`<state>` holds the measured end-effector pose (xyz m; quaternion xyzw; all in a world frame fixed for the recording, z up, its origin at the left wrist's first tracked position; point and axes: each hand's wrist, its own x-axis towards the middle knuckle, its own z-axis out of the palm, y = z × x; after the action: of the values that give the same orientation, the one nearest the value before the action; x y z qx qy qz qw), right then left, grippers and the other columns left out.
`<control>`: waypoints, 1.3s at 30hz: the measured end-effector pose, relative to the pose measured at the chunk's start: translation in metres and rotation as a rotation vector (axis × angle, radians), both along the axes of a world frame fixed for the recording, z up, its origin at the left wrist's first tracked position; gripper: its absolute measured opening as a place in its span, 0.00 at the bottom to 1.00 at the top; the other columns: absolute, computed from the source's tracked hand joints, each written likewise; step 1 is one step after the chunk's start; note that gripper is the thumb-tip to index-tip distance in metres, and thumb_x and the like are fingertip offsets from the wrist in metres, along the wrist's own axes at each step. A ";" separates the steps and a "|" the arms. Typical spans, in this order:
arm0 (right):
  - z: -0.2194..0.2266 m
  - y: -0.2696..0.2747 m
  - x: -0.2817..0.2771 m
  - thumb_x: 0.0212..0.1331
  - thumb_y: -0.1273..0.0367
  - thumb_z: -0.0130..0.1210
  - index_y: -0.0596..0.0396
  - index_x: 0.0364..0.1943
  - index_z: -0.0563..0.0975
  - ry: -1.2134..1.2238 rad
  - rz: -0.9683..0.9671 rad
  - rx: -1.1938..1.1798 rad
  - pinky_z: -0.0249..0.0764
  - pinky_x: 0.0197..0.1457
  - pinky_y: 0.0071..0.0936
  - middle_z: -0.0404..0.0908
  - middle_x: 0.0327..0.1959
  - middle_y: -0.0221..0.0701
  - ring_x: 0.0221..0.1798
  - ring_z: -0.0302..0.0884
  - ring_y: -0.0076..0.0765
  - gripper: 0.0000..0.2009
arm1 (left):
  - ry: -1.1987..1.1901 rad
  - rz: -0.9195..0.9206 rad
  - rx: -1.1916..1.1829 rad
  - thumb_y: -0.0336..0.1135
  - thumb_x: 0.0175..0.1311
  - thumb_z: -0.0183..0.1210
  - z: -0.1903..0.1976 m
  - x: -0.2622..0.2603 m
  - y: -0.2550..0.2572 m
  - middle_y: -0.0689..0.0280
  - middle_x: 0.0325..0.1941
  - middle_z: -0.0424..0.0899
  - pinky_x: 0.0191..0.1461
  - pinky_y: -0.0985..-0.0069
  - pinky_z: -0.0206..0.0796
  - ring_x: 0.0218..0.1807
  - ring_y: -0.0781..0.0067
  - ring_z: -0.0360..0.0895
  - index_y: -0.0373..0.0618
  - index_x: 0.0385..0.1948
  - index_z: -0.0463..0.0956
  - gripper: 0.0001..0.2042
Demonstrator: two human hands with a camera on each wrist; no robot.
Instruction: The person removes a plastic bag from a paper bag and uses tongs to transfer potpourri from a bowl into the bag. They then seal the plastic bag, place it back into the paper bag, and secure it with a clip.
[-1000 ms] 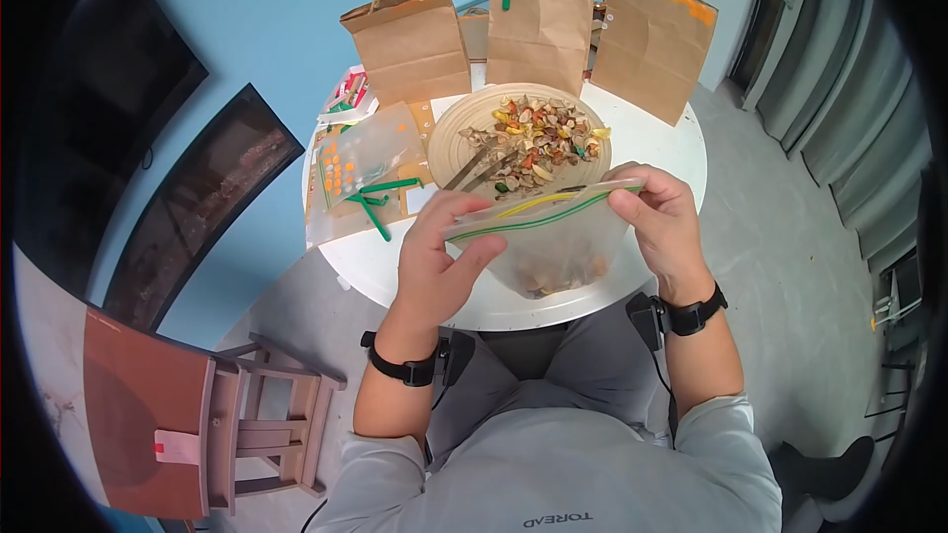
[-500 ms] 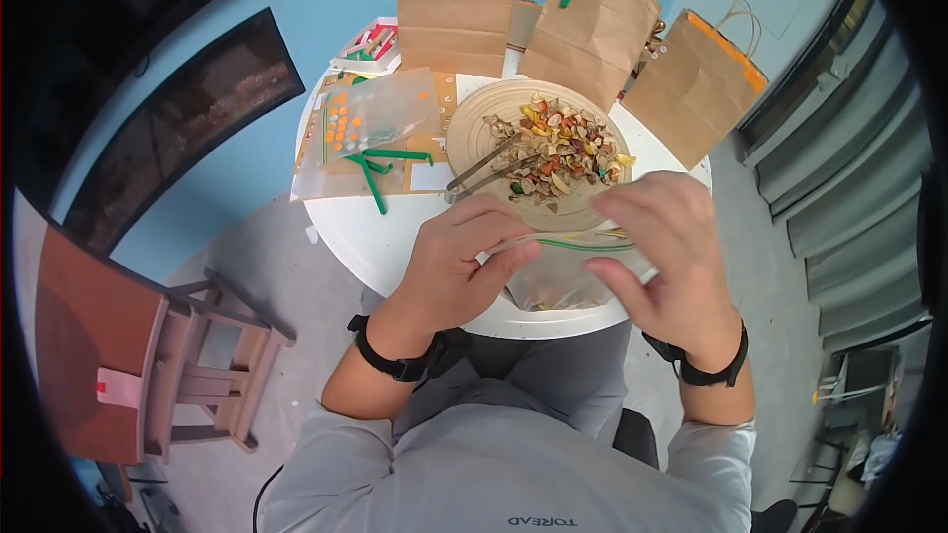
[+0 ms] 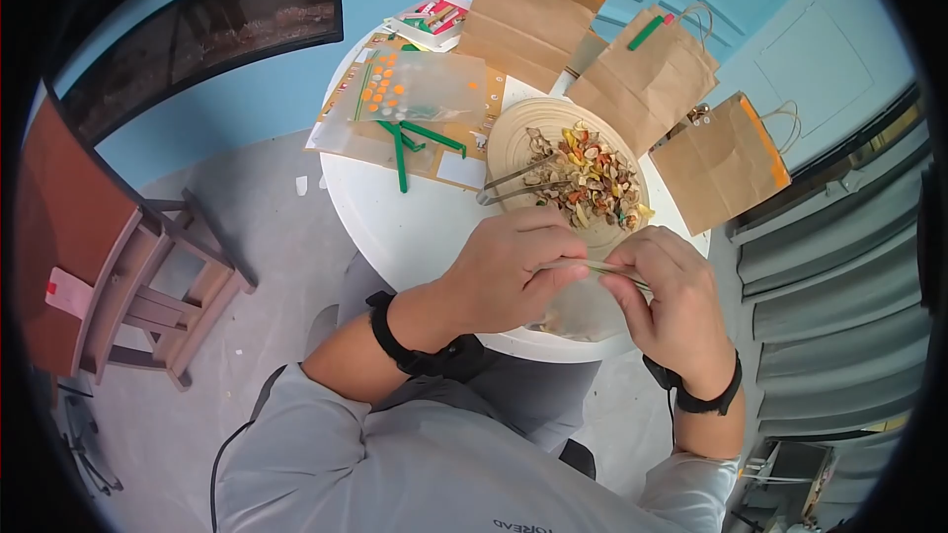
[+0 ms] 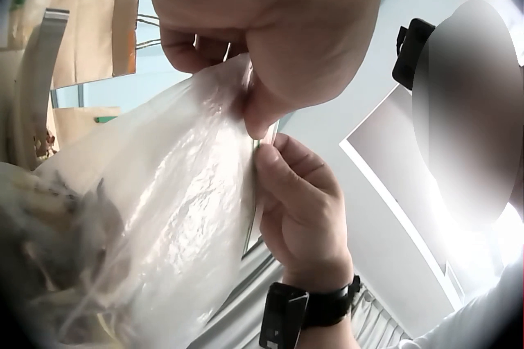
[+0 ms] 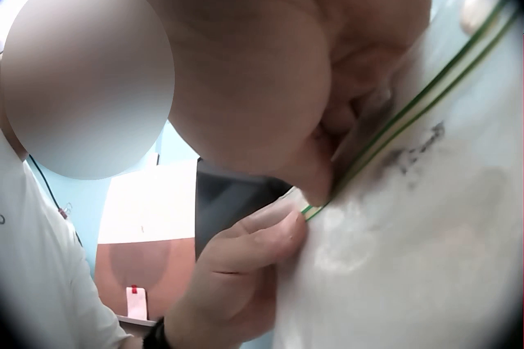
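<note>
A clear zip bag (image 3: 575, 314) with a green-lined seal hangs upright between both hands at the table's near edge. My left hand (image 3: 518, 268) pinches its top edge between thumb and fingers. Close beside it, my right hand (image 3: 673, 298) pinches the same seal, thumb toward me. In the left wrist view, brownish dried pieces (image 4: 90, 234) lie in the lower part of the bag. Dark marks show on the bag (image 5: 426, 259) in the right wrist view, just below the green lines of the zip.
Behind the hands, a round wooden plate (image 3: 509, 128) bears mixed dried pieces (image 3: 597, 178) and metal tongs (image 3: 523, 181). At left lie another zip bag (image 3: 434, 89) with orange dots and several green clips (image 3: 402, 163). Paper bags (image 3: 642, 69) stand along the back, near a white tray (image 3: 434, 38).
My right hand, lifted off the seal with fingers spread half a second ago, pinches it again. Both hands are nearer each other along the bag's top, and the head view has swung round.
</note>
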<state>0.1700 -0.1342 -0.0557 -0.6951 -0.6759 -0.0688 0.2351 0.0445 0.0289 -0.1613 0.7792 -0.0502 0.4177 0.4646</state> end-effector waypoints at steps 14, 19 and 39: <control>-0.002 0.002 0.010 0.55 0.77 0.69 0.59 0.32 0.81 0.093 -0.003 -0.076 0.76 0.37 0.41 0.81 0.30 0.39 0.34 0.80 0.51 0.06 | -0.005 -0.010 -0.118 0.27 0.61 0.73 -0.009 -0.004 0.009 0.64 0.30 0.85 0.34 0.74 0.71 0.31 0.68 0.81 0.41 0.34 0.86 0.05; 0.004 -0.008 0.018 0.56 0.78 0.68 0.60 0.32 0.82 0.151 -0.063 -0.117 0.76 0.38 0.42 0.81 0.30 0.39 0.34 0.80 0.51 0.05 | 0.017 -0.031 -0.264 0.29 0.63 0.71 -0.006 -0.010 0.016 0.65 0.27 0.81 0.31 0.73 0.67 0.28 0.69 0.77 0.43 0.33 0.85 0.04; 0.000 -0.027 0.035 0.57 0.79 0.68 0.61 0.34 0.83 0.354 -0.113 -0.142 0.73 0.34 0.37 0.78 0.27 0.39 0.30 0.77 0.48 0.05 | 0.008 0.005 -0.170 0.29 0.71 0.65 -0.015 -0.017 0.030 0.62 0.33 0.81 0.37 0.75 0.65 0.33 0.69 0.74 0.36 0.36 0.83 0.06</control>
<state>0.2050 -0.1608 -0.0561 -0.7479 -0.5871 0.0893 0.2967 0.0274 0.0593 -0.1763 0.7387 -0.0110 0.4184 0.5283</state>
